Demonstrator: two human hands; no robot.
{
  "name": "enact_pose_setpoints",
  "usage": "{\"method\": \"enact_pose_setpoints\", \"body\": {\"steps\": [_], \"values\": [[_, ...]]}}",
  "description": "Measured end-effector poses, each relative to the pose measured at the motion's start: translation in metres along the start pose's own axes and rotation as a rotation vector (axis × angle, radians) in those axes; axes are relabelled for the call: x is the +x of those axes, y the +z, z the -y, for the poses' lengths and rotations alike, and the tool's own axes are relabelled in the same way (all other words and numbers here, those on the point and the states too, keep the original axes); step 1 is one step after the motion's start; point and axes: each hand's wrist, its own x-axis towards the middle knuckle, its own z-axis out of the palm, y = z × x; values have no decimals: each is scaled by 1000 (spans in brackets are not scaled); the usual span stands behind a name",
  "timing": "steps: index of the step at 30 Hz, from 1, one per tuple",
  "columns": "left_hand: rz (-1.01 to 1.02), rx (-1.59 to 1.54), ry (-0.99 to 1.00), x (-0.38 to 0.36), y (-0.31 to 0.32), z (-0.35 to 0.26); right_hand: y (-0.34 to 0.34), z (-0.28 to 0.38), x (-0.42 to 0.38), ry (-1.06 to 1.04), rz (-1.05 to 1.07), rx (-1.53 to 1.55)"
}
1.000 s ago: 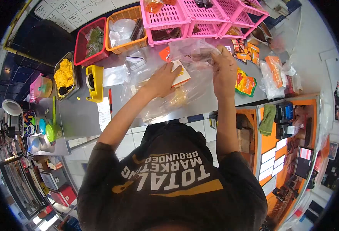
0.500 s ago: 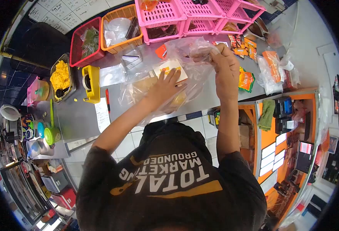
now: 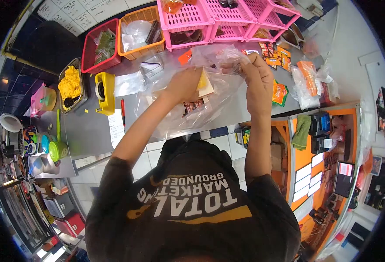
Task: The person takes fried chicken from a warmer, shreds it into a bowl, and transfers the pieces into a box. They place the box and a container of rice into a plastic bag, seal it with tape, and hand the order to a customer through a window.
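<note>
Above the bench [image 3: 92,131], the right hand [image 3: 257,78] pinches the clear plastic bag [image 3: 210,94] by its upper edge; the left hand [image 3: 184,85], closed on a white-and-yellow packet [image 3: 204,84], holds it inside the bag mouth, tilted on edge.

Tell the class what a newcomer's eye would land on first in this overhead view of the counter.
At the centre, the left hand grips a white and yellow packet against a big clear plastic bag, while the right hand pinches the bag's top edge. Next come the bright pink baskets along the counter's far edge, with a red basket and an orange basket to their left. A yellow tape dispenser stands further left.
</note>
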Motion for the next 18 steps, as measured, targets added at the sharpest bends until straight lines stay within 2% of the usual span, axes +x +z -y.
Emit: {"method": "enact_pose_setpoints", "body": {"steps": [3,5,8,12,14,15,17,18], "values": [[-68,59,35,3,10,4,7,3,0,-15,-16,29],[38,126,-25,-1,2,-6,10,7,-1,-2,-25,30],[63,239,-43,-10,18,-9,8,9,0,6,-25,-1],[51,188,-54,-25,29,-6,9,8,1,7,-29,-87],[-218,185,23,-43,18,9,9,10,1,12,-27,-99],[-219,183,19,-55,9,12,9,12,1,20,-27,-110],[88,285,-166,-75,-14,16,11,12,2,19,-16,-91],[85,281,-179,-76,-16,17,13,12,2,21,-5,-76]]}}
